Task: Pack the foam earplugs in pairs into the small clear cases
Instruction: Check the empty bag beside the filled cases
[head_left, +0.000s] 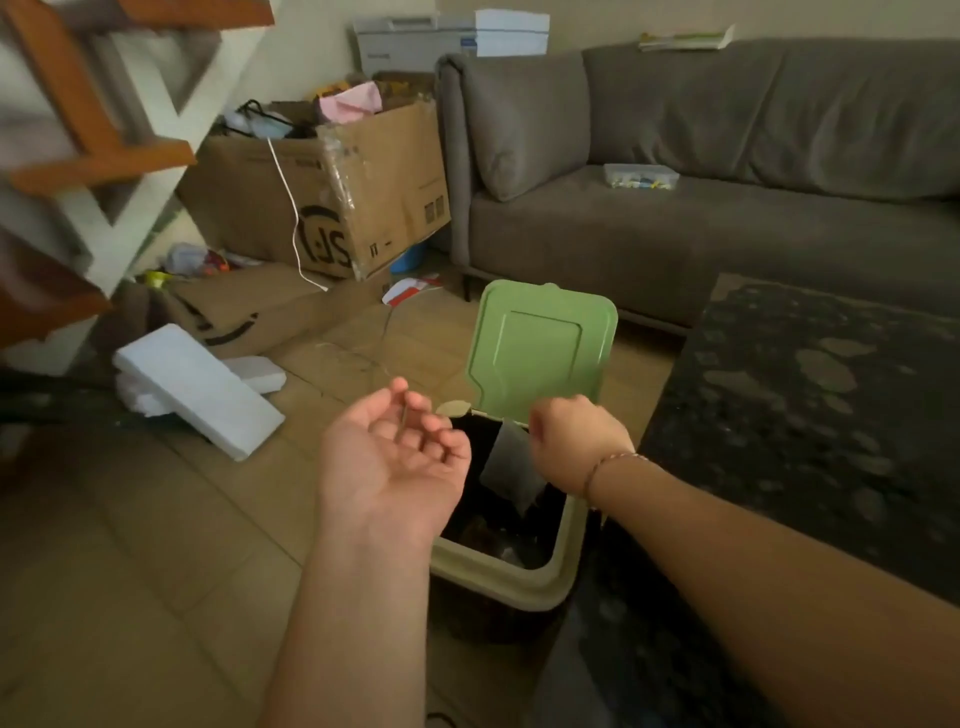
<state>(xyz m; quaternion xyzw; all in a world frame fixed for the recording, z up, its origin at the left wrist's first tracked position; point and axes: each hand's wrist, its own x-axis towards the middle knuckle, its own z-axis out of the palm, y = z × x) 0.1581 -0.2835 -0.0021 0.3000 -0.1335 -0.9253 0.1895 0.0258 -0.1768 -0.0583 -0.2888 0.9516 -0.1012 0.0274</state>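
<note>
My left hand (395, 457) is held palm up over the near left edge of an open bin (519, 577), fingers relaxed and holding nothing. My right hand (576, 441) hovers over the bin's mouth with its fingers curled downward. A clear plastic wrapper (511, 465) hangs from those fingers into the dark opening. The bin's green lid (540, 348) stands raised behind both hands. Far off on the grey sofa seat lies a clear plastic box (641, 176) with small coloured pieces inside; no loose earplugs or small cases can be made out.
A dark stone-topped table (810, 415) runs along the right of the bin. Cardboard boxes (332, 192), white foam blocks (202, 389) and scattered litter crowd the tiled floor at the left. A wooden stair (88, 156) rises at far left.
</note>
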